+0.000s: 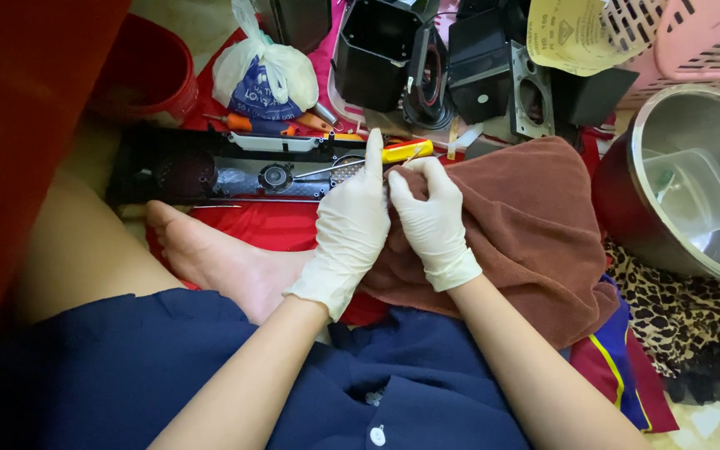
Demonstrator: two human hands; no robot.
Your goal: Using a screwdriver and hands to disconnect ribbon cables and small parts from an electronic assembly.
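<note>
Soft, even daylight, with one big red blur down the left.

Light came from the upper right, where the steel bowl (pixel 693 183) threw back a pale sheen and the floor corner washed out. The white-gloved left hand (pixel 350 225) and right hand (pixel 433 218) were bright and sharp; shadows beneath them stayed faint. The red cloth (pixel 18 150) close to the lens was out of focus, and the edges bowed slightly.

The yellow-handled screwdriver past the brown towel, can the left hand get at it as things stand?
Probably yes: the left hand has its forefinger raised right beside the yellow-handled screwdriver, with nothing lying between them.
</note>
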